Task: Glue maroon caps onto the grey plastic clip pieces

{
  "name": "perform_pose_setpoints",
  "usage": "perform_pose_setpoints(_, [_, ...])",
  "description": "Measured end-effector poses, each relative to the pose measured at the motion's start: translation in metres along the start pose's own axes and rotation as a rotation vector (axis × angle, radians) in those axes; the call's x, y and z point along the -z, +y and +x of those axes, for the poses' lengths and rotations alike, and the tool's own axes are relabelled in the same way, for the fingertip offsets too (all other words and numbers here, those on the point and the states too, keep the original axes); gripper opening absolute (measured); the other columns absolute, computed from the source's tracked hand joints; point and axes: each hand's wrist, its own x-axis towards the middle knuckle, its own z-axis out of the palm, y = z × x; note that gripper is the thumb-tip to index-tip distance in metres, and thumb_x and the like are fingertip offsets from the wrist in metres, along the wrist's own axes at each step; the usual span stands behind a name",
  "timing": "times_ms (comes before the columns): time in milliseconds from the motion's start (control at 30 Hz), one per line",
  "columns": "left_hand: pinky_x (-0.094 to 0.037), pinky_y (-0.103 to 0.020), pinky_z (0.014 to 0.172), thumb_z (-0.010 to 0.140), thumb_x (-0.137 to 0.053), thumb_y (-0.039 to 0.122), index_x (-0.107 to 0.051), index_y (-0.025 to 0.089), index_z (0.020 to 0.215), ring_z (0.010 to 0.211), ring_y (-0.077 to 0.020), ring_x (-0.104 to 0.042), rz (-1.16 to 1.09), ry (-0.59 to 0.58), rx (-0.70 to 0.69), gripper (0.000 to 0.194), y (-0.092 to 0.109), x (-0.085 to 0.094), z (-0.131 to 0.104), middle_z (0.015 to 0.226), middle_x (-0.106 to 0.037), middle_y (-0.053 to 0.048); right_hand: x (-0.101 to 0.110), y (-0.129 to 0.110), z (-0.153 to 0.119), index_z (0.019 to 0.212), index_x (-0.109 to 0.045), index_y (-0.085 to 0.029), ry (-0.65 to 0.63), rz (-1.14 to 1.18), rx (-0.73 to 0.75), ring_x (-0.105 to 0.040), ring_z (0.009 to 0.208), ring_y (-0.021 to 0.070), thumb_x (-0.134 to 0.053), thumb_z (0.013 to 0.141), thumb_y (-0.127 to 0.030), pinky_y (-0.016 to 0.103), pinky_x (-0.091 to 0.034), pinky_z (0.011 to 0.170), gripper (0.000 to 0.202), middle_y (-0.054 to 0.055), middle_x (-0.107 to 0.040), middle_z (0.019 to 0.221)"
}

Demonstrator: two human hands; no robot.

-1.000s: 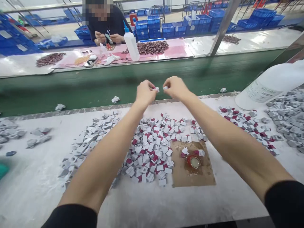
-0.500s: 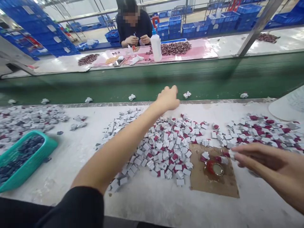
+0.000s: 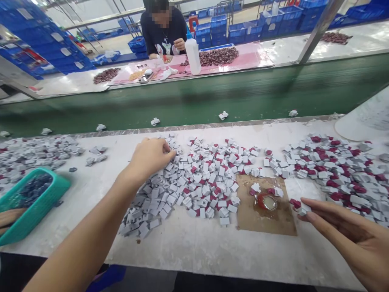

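Note:
My left hand (image 3: 152,157) is at the upper left part of a heap of small grey block-shaped pieces (image 3: 209,174), several with dark red parts. Its fingers are curled down toward the blocks, and whatever lies between the tips is hidden. In my right hand (image 3: 346,227), thumb and fingers pinch one grey piece with a dark red end (image 3: 300,207). It is held just right of a brown cardboard square (image 3: 249,221). On that square are a wet red ring around a pale round disc (image 3: 269,202) and a couple of grey and red pieces (image 3: 255,187).
A teal basket (image 3: 57,188) of dark pieces stands left, with another person's hand (image 3: 12,217) in it. More pieces (image 3: 337,170) lie right, by a white container (image 3: 364,117). Beyond runs a green belt (image 3: 188,101) carrying spaced pieces; a co-worker (image 3: 164,30) sits across.
My left hand has come back from over the green belt to the heap. My right hand still holds its piece, slightly lower. Belt pieces have shifted left, and another person's hand has appeared in the basket.

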Motion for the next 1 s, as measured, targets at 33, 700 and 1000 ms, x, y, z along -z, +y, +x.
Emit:
perform_pose_setpoints(33, [-0.058,-0.053,0.107,0.091,-0.070,0.039,-0.076,0.023,0.090,0.120,-0.0449,-0.075,-0.019,0.009,0.000,0.017,0.003,0.000,0.000,0.107,-0.088,-0.016,-0.001,-0.006,0.000,0.114,-0.099,-0.036,-0.019,0.004,0.008,-0.094,0.086,0.0308,-0.096,0.095,-0.055,0.027,-0.078,0.068,0.027,0.002,-0.095,0.103])
perform_pose_setpoints(700, [-0.058,-0.027,0.064,0.084,-0.105,0.043,-0.071,0.026,0.078,0.074,-0.0175,-0.068,-1.343,-0.344,-0.063,0.039,0.065,-0.031,-0.109,0.082,-0.067,0.000,-0.038,-0.048,-0.011,0.120,-0.093,-0.031,-0.070,0.066,0.131,-0.090,0.097,0.0246,-0.079,0.111,-0.025,0.032,-0.073,0.080,0.018,0.004,-0.092,0.109])
perform_pose_setpoints(1000, [-0.071,-0.032,0.076,0.096,-0.099,0.047,-0.087,0.030,0.111,0.089,-0.0256,-0.086,-1.394,-0.345,-0.162,0.026,0.110,-0.049,-0.123,0.094,-0.086,-0.006,-0.033,-0.056,-0.008,0.121,-0.094,-0.036,-0.047,0.124,0.052,-0.088,0.111,0.0279,-0.081,0.112,-0.031,0.036,-0.073,0.087,0.017,0.004,-0.092,0.122])
